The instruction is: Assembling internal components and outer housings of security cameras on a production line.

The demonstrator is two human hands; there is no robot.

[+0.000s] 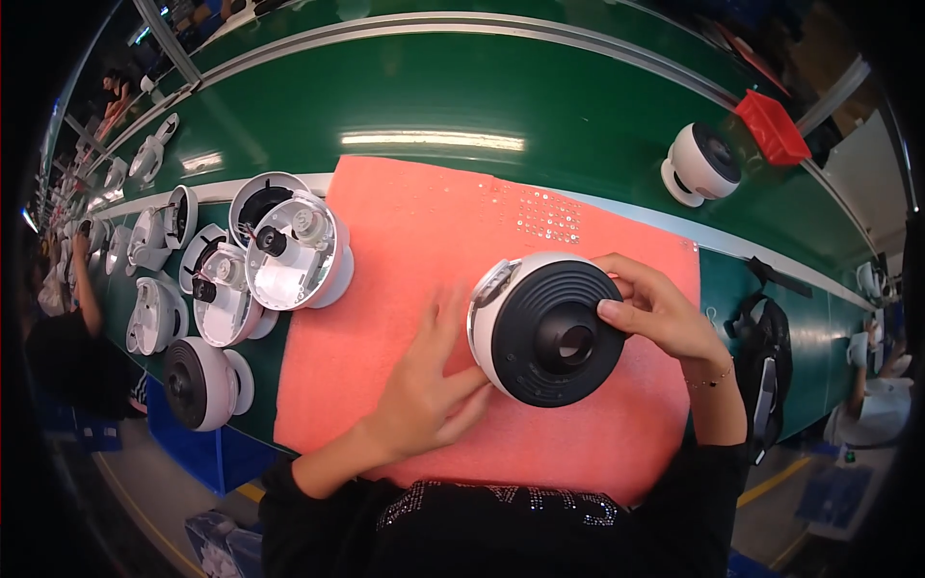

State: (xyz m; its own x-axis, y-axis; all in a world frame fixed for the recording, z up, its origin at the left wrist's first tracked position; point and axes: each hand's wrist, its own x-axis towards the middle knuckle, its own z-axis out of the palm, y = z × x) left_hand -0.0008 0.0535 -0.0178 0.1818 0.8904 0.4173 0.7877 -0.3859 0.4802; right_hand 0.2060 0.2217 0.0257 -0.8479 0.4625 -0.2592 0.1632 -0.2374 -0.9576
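one device pinched in right hand

A green table spans the frame, with a coral mat at centre, small shiny pieces toward its top, open white shells at left, a white-and-black camera at upper right.

L grip motion-blurred esp. at fingers, R grip partly hidden behind cam, cam's back out of sight, bits on mat too small to ID, shirt cut off at btm edge, co-worker at L partly lost in dark rim
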